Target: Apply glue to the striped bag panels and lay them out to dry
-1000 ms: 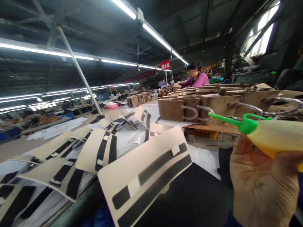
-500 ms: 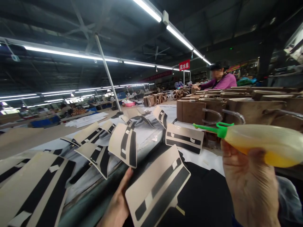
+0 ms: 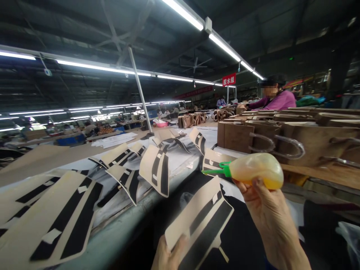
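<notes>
My left hand (image 3: pixel 169 255) is closed on the near left corner of a beige panel (image 3: pixel 203 221), thumb lying on its top face. The panel is slightly curved, carries black strips with small pale tabs, and rests over black cloth or clothing. A thin pale strip pokes out from its right edge. My right hand (image 3: pixel 271 215) grips a squeeze bottle (image 3: pixel 254 168) from below, tilted nearly on its side. Yellow liquid lies in the translucent bottle, and its green nozzle points left, above the panel. Behind the nozzle, another beige panel (image 3: pixel 209 156) is partly hidden.
More beige panels with black strips (image 3: pixel 154 168) lie spread over the table at left, a large one (image 3: pixel 67 221) nearest. Brown bags (image 3: pixel 236 135) with plastic-wrapped handles stand in rows at right. Behind them a person in a purple top (image 3: pixel 284 100) leans over the table.
My left hand has moved right and taken hold of the panel's near corner. The right hand has brought the bottle leftward and slightly down, closer to the panel. The view has shifted.
</notes>
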`<state>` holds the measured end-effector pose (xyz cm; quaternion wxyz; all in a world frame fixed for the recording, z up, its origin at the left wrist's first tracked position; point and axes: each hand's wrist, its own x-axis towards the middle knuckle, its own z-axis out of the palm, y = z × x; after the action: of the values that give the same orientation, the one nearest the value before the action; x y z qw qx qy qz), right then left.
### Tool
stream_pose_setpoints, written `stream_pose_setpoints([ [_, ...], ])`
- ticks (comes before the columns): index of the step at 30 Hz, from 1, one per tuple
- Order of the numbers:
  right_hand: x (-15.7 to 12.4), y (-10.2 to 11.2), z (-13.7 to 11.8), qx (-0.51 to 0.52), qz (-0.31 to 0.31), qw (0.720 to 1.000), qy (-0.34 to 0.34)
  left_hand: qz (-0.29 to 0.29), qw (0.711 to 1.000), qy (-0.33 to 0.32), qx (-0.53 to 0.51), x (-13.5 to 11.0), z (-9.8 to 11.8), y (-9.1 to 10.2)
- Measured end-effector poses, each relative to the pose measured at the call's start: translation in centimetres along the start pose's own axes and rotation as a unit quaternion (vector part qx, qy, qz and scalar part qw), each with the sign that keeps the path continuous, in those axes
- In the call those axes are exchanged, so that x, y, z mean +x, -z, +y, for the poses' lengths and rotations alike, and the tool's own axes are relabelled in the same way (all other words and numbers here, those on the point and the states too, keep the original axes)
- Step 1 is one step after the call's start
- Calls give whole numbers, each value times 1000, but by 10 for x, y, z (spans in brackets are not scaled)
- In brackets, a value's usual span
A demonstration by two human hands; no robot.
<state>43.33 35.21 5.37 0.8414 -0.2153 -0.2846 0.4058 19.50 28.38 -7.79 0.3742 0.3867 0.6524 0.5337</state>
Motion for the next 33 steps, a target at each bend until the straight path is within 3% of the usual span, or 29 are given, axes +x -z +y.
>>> stream_pose_setpoints([
  [5,-15,4,-2,-47,-54,997,36,-56,986,18,-159,5,36,-24],
  [9,-35,1,-7,-71,-132,989,-14,-95,949,57,-297,-1,72,-41],
  [12,-45,1,-6,-85,-161,982,-39,-139,929,30,-340,-12,98,-52],
  [18,-43,4,-3,-130,-161,978,18,-210,912,-43,-350,-31,135,-62],
  [22,-44,1,-5,-133,-219,966,35,-248,912,-79,-318,-34,145,-63],
  [27,-48,2,-11,-168,-209,963,25,-229,920,-144,-284,-33,145,-65],
  [33,-40,9,-6,-147,-253,956,20,-220,929,-151,-254,-26,146,-63],
])
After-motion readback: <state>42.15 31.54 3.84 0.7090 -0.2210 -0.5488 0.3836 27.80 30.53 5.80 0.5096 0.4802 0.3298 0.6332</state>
